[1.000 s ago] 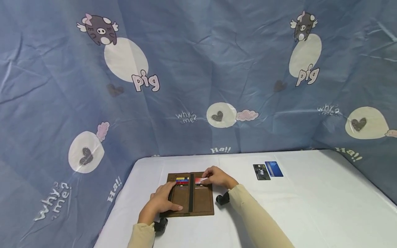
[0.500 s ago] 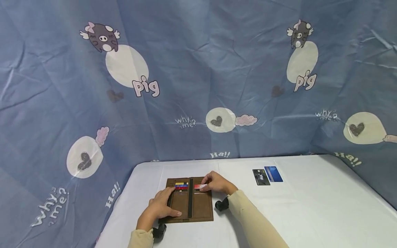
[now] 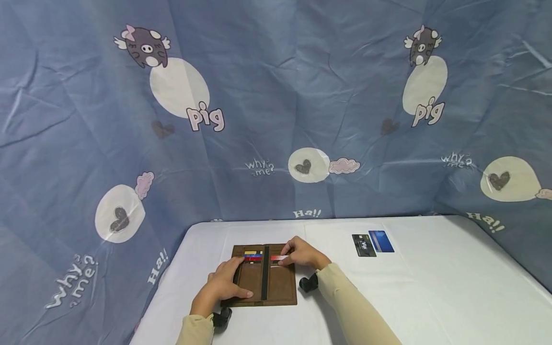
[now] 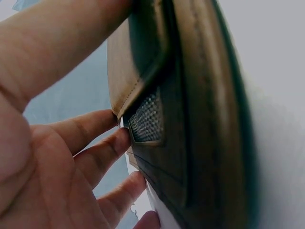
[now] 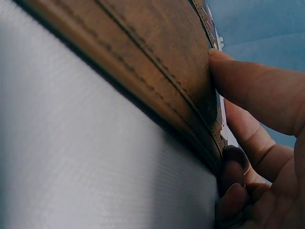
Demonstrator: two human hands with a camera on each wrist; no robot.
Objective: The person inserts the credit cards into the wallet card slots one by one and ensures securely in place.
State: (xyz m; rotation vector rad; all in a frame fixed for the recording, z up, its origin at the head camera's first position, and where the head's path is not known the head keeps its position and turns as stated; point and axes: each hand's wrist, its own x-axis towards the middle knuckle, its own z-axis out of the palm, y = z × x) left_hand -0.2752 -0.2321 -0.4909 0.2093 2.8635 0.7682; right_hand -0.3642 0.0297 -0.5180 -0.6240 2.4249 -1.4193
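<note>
A brown wallet (image 3: 282, 287) lies spread on the white table, a dark strip running down its middle. My left hand (image 3: 221, 283) rests on its left half, thumb across the lower part and fingers along the left edge. Several colored cards (image 3: 253, 256) stick up from the left-hand slots. At the upper right slot my right hand (image 3: 304, 254) pinches a red card (image 3: 278, 258), mostly tucked inside. In the right wrist view, the thumb (image 5: 252, 88) touches the wallet's brown face (image 5: 167, 43). A mesh window (image 4: 147, 119) shows in the left wrist view.
To the right of the wallet lie a black VIP card (image 3: 364, 245) and a blue card (image 3: 381, 241), side by side on the white tabletop (image 3: 431, 287). A blue printed curtain (image 3: 258, 120) hangs behind the table and on its left.
The red card has slid lower in its slot, so less of it shows. Both hands keep nearly the same place on the wallet; the head view shifts slightly.
</note>
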